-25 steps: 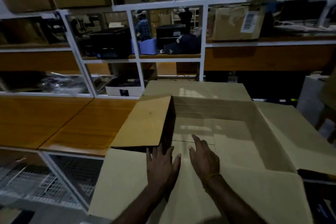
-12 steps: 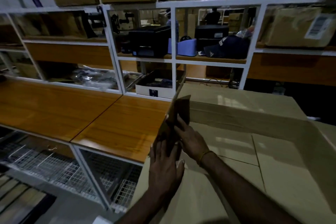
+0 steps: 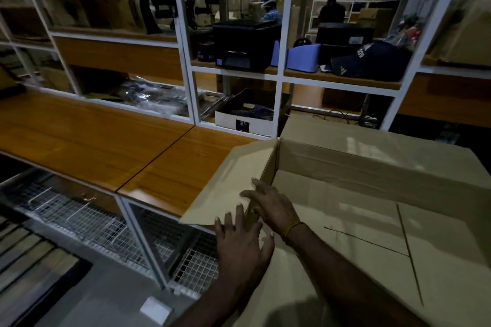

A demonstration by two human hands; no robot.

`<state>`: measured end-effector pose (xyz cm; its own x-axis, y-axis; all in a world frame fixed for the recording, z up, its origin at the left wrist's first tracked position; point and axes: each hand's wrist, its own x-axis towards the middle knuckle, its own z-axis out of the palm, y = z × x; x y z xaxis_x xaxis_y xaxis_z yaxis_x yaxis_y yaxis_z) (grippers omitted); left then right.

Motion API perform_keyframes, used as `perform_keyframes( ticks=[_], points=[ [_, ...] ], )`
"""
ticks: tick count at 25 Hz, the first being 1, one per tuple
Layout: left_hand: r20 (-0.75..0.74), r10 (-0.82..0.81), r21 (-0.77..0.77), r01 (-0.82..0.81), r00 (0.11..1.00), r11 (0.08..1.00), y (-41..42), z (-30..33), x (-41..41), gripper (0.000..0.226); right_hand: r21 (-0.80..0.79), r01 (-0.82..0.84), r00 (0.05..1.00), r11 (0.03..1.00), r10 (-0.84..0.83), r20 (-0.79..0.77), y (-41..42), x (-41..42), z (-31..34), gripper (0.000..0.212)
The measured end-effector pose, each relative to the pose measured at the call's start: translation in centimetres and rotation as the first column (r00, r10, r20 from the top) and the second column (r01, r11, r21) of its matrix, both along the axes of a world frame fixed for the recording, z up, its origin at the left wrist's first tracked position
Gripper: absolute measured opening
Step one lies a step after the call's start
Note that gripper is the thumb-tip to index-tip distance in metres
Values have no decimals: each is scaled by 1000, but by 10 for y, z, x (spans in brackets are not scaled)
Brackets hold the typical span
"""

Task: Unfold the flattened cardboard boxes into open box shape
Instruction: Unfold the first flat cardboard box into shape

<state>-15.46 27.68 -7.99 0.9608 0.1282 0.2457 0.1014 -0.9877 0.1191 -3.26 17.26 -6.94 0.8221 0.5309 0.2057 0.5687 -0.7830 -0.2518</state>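
Observation:
A large brown cardboard box [image 3: 372, 167] stands open on the right, its inner floor flaps visible with a seam. Its left side flap [image 3: 233, 180] is folded outward over the wooden counter. My right hand [image 3: 271, 204], with a yellow band at the wrist, presses flat fingers on that flap at its fold line. My left hand [image 3: 239, 244] lies just below it with fingers spread, touching the box's near-left corner and near flap.
A wooden counter [image 3: 106, 146] runs to the left, with wire mesh racks [image 3: 87, 220] under it. White-framed shelves behind hold a black printer [image 3: 241, 45], a dark cap [image 3: 372, 61], a white tray [image 3: 247, 117] and cartons. People stand far behind.
The left side flap, upright half a second ago, now lies folded outward over the counter. My right hand followed it down; the camera view shifted slightly.

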Motion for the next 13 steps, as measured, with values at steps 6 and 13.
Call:
perform_keyframes(
  ticks=[6,13],
  points=[
    [32,-8,-68,10,999,998,-2,-5,3,39,-13,-8,995,1000,9,99,0,5,3,34],
    [139,-40,-478,103,989,872,21,6,15,48,384,200,958,901,-98,-269,7,-18,-6,52]
  ],
)
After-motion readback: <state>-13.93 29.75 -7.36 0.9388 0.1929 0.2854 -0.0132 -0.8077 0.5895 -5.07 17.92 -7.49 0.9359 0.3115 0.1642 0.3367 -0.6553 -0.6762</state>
